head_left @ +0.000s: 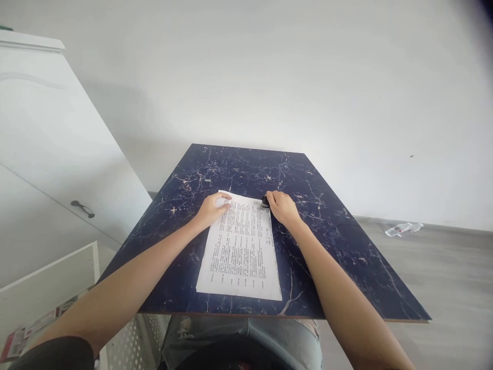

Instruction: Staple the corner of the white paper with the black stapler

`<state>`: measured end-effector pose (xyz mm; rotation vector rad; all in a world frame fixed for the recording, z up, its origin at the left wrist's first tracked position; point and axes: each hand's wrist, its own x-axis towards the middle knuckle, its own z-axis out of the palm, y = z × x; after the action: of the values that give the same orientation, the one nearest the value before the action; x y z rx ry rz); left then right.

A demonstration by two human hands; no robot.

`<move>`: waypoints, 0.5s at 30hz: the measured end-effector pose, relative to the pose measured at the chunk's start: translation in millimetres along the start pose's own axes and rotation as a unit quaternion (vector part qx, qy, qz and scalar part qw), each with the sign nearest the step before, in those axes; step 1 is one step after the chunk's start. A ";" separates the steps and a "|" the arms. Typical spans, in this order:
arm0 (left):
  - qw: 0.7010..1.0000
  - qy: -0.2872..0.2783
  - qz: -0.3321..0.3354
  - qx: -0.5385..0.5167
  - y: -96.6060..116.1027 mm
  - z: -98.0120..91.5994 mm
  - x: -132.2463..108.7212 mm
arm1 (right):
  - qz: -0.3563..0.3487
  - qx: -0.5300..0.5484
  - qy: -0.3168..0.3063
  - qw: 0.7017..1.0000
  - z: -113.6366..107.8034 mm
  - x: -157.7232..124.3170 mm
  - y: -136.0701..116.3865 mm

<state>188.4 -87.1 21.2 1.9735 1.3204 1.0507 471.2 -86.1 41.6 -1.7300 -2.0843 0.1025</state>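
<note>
A stack of printed paper sheets [241,246] lies on the dark blue marbled table, its lines of text running sideways to me. My left hand [213,208] holds the stack at its far left edge, thumb and fingers over the margin. At the far right corner, my right hand [283,206] is closed around a small black stapler [265,201]. The front of the stapler reaches over the paper's edge; most of its body is hidden under my fingers. Whether its jaws press on the sheets I cannot tell.
The table [246,167] has a small pale greenish piece [208,180] lying beyond the paper. A white cabinet [50,128] with a dark handle stands at left, above an open white bin [87,262] holding printed items. On the floor at right lies a crumpled plastic wrapper [403,229].
</note>
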 end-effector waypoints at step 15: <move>1.000 -0.025 -0.001 -0.003 6.3 2.5 -2.6 | 0.019 -0.031 -0.008 0.999 1.1 0.5 -3.8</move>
<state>193.1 -91.9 23.8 1.9805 1.2915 0.9952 467.2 -86.2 41.9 -1.8117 -2.0872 0.0634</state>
